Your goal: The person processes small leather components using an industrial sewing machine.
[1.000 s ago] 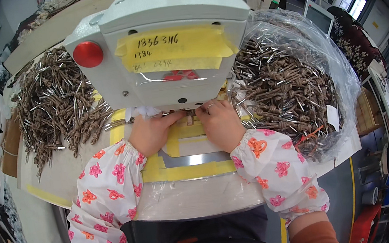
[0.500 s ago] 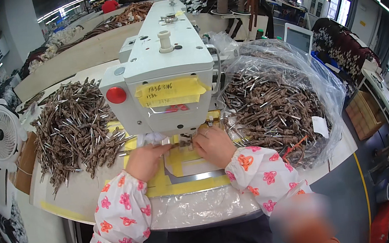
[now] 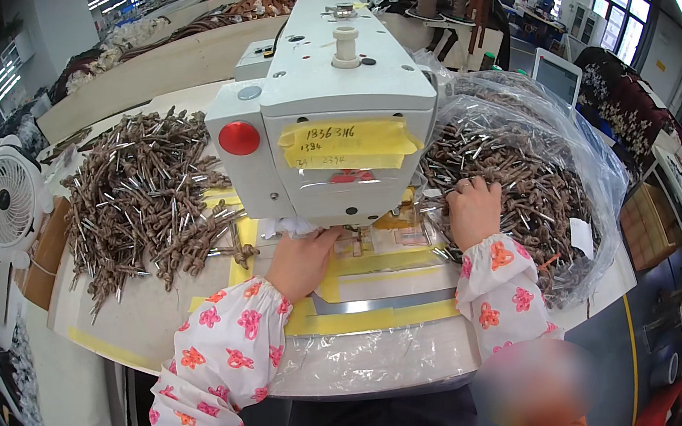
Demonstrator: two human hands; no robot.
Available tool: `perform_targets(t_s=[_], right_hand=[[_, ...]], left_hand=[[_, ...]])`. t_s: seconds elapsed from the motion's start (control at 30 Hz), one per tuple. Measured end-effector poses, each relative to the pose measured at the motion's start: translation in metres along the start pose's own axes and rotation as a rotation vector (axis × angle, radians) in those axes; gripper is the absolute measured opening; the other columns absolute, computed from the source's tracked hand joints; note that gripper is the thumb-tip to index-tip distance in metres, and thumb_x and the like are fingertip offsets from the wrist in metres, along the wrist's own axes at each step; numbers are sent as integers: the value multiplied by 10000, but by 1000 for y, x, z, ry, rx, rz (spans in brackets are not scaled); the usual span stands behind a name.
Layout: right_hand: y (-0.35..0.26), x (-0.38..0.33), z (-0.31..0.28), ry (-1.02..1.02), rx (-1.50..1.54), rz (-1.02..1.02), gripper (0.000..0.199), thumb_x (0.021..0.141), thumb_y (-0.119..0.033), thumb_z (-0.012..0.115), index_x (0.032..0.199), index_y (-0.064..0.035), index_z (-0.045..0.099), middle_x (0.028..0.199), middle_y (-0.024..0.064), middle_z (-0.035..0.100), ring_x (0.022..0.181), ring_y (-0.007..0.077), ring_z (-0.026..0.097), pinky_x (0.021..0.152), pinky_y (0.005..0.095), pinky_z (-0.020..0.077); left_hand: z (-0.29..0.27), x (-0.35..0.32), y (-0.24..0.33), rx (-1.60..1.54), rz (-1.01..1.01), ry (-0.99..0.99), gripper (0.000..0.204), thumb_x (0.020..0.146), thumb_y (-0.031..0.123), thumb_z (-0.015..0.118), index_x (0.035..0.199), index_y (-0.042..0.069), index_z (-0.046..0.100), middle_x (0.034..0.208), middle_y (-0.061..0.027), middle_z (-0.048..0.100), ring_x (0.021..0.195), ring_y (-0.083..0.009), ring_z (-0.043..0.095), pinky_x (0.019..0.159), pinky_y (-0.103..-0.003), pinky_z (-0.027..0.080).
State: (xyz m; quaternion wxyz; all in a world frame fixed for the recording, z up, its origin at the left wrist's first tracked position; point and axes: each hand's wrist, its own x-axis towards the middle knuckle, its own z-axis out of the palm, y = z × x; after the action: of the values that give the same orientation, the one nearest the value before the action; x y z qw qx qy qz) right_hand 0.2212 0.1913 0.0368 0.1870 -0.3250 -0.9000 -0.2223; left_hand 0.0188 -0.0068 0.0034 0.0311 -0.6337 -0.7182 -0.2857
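A white industrial sewing machine [image 3: 341, 144] stands in front of me. My left hand [image 3: 304, 263] lies below its head, fingers bent together toward the needle area; whatever they pinch is hidden. My right hand [image 3: 476, 211] rests on the near left edge of the right-hand heap of brown knotted cords with metal tips [image 3: 515, 164]. Its fingers are slightly apart and bent over the cords, and the fingertips are lost among them. A second heap of such cords [image 3: 145, 196] lies to the left, with one cord end [image 3: 241, 250] close to my left hand.
Clear plastic bagging [image 3: 603, 204] wraps the right heap. Yellow tape [image 3: 355, 320] and a metal strip mark the table before the machine. A white fan [image 3: 5, 199] stands at the left, thread cones [image 3: 427, 2] behind. Farther back are other people and piled materials.
My right hand has left the needle area and moved right onto the cord heap. The left hand stays by the needle. The whole view has shifted, so the machine sits farther right.
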Motion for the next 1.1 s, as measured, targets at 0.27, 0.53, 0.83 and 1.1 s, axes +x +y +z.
perform_targets(t_s=[0.27, 0.53, 0.83, 1.1], right_hand=[[-48, -18, -54, 61, 798, -314, 116, 686, -23, 659, 801, -45, 656, 830, 72, 587, 756, 287, 583, 667, 384, 459], [-86, -28, -31, -115, 1243, -191, 283, 783, -61, 622, 1060, -43, 570, 885, 138, 591, 775, 325, 610, 672, 368, 505], [-101, -22, 1, -243, 1567, -200, 200, 825, -164, 608, 973, -30, 615, 736, 120, 617, 631, 208, 595, 585, 318, 463], [-90, -25, 9, -131, 1630, -89, 177, 751, -96, 645, 882, 3, 580, 675, 102, 591, 627, 214, 591, 565, 316, 447]], left_hand=[[-8, -3, 0, 0, 96, 82, 263, 749, 40, 593, 1004, 74, 643, 972, -129, 639, 776, -287, 638, 645, -365, 513], [-18, -1, 11, -305, 213, 36, 207, 775, 205, 674, 947, 90, 664, 922, -82, 638, 768, -264, 631, 656, -344, 516], [-17, -10, 9, -147, 149, 68, 111, 695, 47, 683, 799, 29, 651, 776, -108, 607, 712, -294, 584, 628, -371, 464], [-9, 1, 17, -213, 128, -39, 122, 745, -24, 588, 865, -48, 589, 783, -167, 551, 718, -315, 541, 638, -365, 413]])
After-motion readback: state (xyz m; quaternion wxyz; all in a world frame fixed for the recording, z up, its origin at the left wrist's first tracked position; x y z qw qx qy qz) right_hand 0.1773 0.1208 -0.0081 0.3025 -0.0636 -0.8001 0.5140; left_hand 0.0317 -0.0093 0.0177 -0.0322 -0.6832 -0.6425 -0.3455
